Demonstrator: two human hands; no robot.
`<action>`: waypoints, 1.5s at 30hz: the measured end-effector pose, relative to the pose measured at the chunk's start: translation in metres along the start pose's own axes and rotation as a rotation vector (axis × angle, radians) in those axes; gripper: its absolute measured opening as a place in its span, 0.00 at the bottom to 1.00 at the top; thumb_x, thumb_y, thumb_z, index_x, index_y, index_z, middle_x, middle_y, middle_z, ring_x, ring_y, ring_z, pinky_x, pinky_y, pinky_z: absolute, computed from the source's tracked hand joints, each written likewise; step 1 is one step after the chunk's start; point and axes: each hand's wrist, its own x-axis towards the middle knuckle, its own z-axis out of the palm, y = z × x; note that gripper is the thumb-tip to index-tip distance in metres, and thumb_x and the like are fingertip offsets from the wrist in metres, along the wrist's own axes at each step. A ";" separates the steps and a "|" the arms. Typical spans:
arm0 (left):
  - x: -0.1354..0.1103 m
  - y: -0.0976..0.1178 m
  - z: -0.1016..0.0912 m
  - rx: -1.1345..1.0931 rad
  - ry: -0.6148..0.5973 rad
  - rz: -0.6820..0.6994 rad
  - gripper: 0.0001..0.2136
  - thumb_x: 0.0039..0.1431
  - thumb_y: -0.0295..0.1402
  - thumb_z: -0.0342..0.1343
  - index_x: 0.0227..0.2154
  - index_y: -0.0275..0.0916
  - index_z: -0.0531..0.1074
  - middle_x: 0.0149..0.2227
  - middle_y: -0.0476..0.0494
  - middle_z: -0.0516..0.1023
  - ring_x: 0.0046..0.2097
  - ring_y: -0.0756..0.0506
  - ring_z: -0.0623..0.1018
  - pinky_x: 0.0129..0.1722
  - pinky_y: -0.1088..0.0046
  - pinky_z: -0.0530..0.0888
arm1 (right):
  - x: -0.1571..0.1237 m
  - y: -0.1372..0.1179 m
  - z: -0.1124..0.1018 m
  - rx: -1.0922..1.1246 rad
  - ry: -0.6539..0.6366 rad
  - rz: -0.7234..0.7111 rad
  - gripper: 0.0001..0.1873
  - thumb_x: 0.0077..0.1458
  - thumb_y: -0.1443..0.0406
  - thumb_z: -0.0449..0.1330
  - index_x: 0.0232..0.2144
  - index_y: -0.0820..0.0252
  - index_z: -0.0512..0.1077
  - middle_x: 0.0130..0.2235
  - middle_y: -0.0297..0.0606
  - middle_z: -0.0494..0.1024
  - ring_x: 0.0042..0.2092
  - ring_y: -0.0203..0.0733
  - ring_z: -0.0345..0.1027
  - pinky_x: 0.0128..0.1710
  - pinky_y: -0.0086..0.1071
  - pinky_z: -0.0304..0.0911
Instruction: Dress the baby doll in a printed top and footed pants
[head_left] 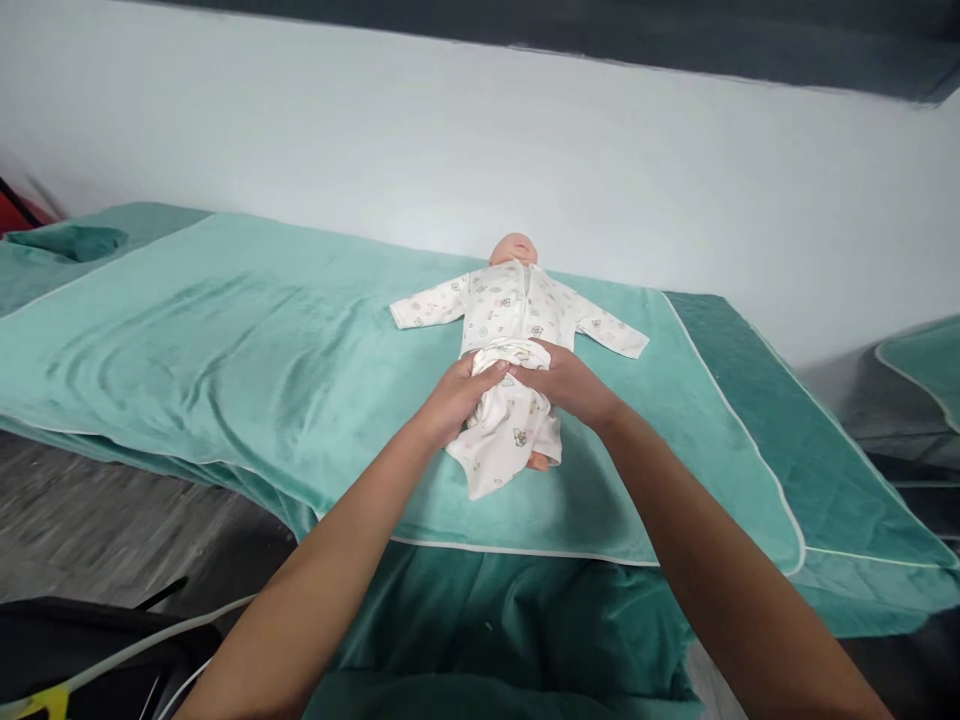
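A baby doll (514,249) lies on its back on a light green towel (225,350), head toward the wall. It wears a white printed top (517,305) with both sleeves spread out. White printed trousers (510,430) cover its legs, and a bare foot shows at the lower end. My left hand (456,398) grips the trousers' waistband at the doll's left hip side. My right hand (566,380) holds the waistband on the other side. Both hands are closed on the cloth at the doll's waist.
The towel lies over a table covered in darker green cloth (810,440), against a white wall. A folded green cloth (71,240) sits at the far left. White cables (150,645) and a dark object lie at the lower left. Another green-covered surface (926,365) is at right.
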 end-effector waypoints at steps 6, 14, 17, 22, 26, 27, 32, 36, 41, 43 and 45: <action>-0.029 -0.008 0.027 0.012 0.215 0.025 0.17 0.55 0.48 0.65 0.38 0.39 0.76 0.33 0.47 0.79 0.34 0.47 0.77 0.36 0.71 0.73 | -0.005 -0.002 0.002 -0.256 -0.037 -0.056 0.12 0.56 0.59 0.63 0.42 0.53 0.77 0.43 0.35 0.82 0.45 0.48 0.74 0.42 0.38 0.68; -0.085 -0.018 0.068 -0.299 0.367 -0.148 0.15 0.53 0.44 0.66 0.39 0.41 0.76 0.37 0.44 0.81 0.41 0.42 0.80 0.41 0.67 0.75 | -0.006 -0.001 -0.002 -0.626 -0.098 -0.110 0.05 0.52 0.68 0.59 0.27 0.54 0.74 0.33 0.35 0.81 0.35 0.43 0.72 0.32 0.33 0.61; -0.102 -0.019 0.074 -0.399 0.398 -0.181 0.16 0.52 0.43 0.67 0.42 0.42 0.77 0.42 0.42 0.82 0.44 0.41 0.81 0.43 0.67 0.75 | -0.004 0.001 -0.003 -0.697 -0.135 -0.123 0.05 0.50 0.69 0.60 0.27 0.54 0.75 0.32 0.34 0.82 0.34 0.43 0.71 0.32 0.33 0.59; -0.119 -0.041 0.072 -0.485 0.490 -0.161 0.13 0.52 0.42 0.68 0.37 0.42 0.77 0.38 0.43 0.82 0.42 0.42 0.81 0.39 0.68 0.75 | -0.003 0.002 0.001 -0.789 -0.182 -0.099 0.06 0.50 0.68 0.60 0.30 0.52 0.77 0.35 0.33 0.83 0.36 0.44 0.72 0.32 0.33 0.57; -0.120 -0.060 0.057 -0.461 0.555 -0.085 0.13 0.51 0.42 0.68 0.35 0.41 0.76 0.33 0.47 0.80 0.36 0.46 0.79 0.36 0.71 0.72 | -0.003 0.002 0.003 -0.831 -0.221 -0.090 0.08 0.50 0.70 0.59 0.30 0.53 0.76 0.35 0.33 0.83 0.35 0.42 0.72 0.32 0.32 0.55; -0.119 -0.062 0.052 -0.445 0.572 -0.071 0.14 0.50 0.42 0.69 0.35 0.40 0.76 0.32 0.48 0.79 0.34 0.47 0.78 0.35 0.72 0.72 | -0.003 0.002 0.003 -0.842 -0.228 -0.084 0.08 0.50 0.70 0.58 0.31 0.54 0.76 0.35 0.32 0.83 0.35 0.42 0.71 0.32 0.32 0.55; -0.105 -0.057 0.029 -0.374 0.577 -0.088 0.18 0.48 0.42 0.70 0.36 0.36 0.75 0.28 0.51 0.75 0.29 0.51 0.72 0.31 0.75 0.68 | -0.003 -0.003 0.004 -0.910 -0.252 -0.034 0.05 0.55 0.65 0.58 0.31 0.54 0.75 0.36 0.32 0.83 0.35 0.40 0.71 0.32 0.31 0.54; -0.098 -0.054 0.018 -0.283 0.560 -0.115 0.17 0.46 0.42 0.71 0.32 0.36 0.74 0.26 0.52 0.71 0.28 0.53 0.69 0.29 0.77 0.65 | -0.003 -0.005 0.004 -0.934 -0.288 0.001 0.05 0.57 0.63 0.58 0.32 0.53 0.74 0.36 0.32 0.82 0.35 0.40 0.71 0.31 0.31 0.53; -0.094 -0.064 0.014 -0.226 0.563 -0.144 0.18 0.47 0.43 0.69 0.35 0.35 0.75 0.27 0.51 0.72 0.29 0.52 0.69 0.29 0.77 0.65 | -0.004 -0.003 0.003 -0.919 -0.353 -0.004 0.04 0.57 0.63 0.59 0.34 0.53 0.75 0.38 0.31 0.83 0.38 0.41 0.73 0.33 0.31 0.54; -0.093 -0.067 0.015 -0.140 0.562 -0.132 0.18 0.49 0.44 0.68 0.35 0.36 0.75 0.28 0.51 0.72 0.30 0.51 0.69 0.29 0.77 0.65 | -0.005 -0.003 0.003 -0.911 -0.389 -0.001 0.06 0.55 0.59 0.63 0.34 0.53 0.75 0.38 0.32 0.82 0.39 0.42 0.73 0.32 0.31 0.55; -0.092 -0.067 0.017 -0.027 0.542 -0.117 0.17 0.51 0.45 0.66 0.34 0.36 0.75 0.29 0.50 0.73 0.31 0.51 0.69 0.30 0.76 0.65 | -0.005 -0.004 0.005 -0.920 -0.425 -0.004 0.11 0.52 0.55 0.67 0.32 0.54 0.74 0.37 0.32 0.82 0.39 0.44 0.74 0.32 0.31 0.54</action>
